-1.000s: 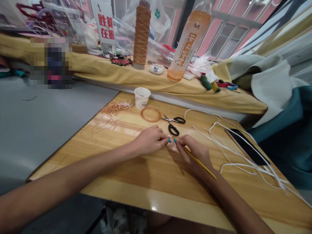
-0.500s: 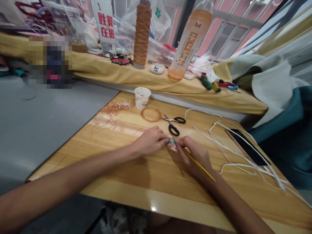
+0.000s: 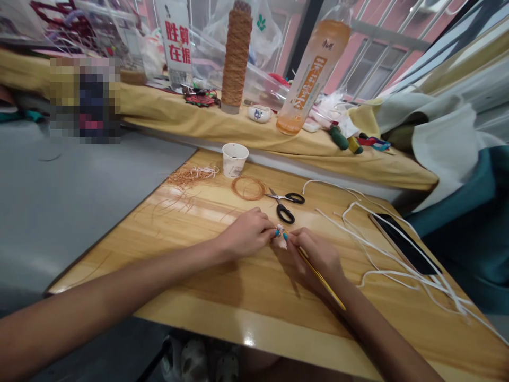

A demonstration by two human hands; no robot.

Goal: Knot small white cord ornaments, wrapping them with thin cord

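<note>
"My left hand [image 3: 248, 233]?"
"Pinching a small pale piece [image 3: 280, 229] between the table's [image 3: 186, 297] far and near edges. Looks light, soft; I'd grip its side."
"My right hand [image 3: 318, 254]?"
"Fingertips closed around a yellow stick [image 3: 324, 284], near its front end."

Window side: bright daylight
Tabletop [image 3: 191, 286]: glare near front edge, soft arm shadows
Frame edges: stretched, blurred

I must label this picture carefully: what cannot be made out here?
Head view:
White piece between left hand and right hand: small, partly covered by fingers.
Yellow stick: its tip is too small to tell.
Paper cup: contents too dark.
Orange bottle: top cut off by upper edge.
Mosaic patch: pixelated.
</note>
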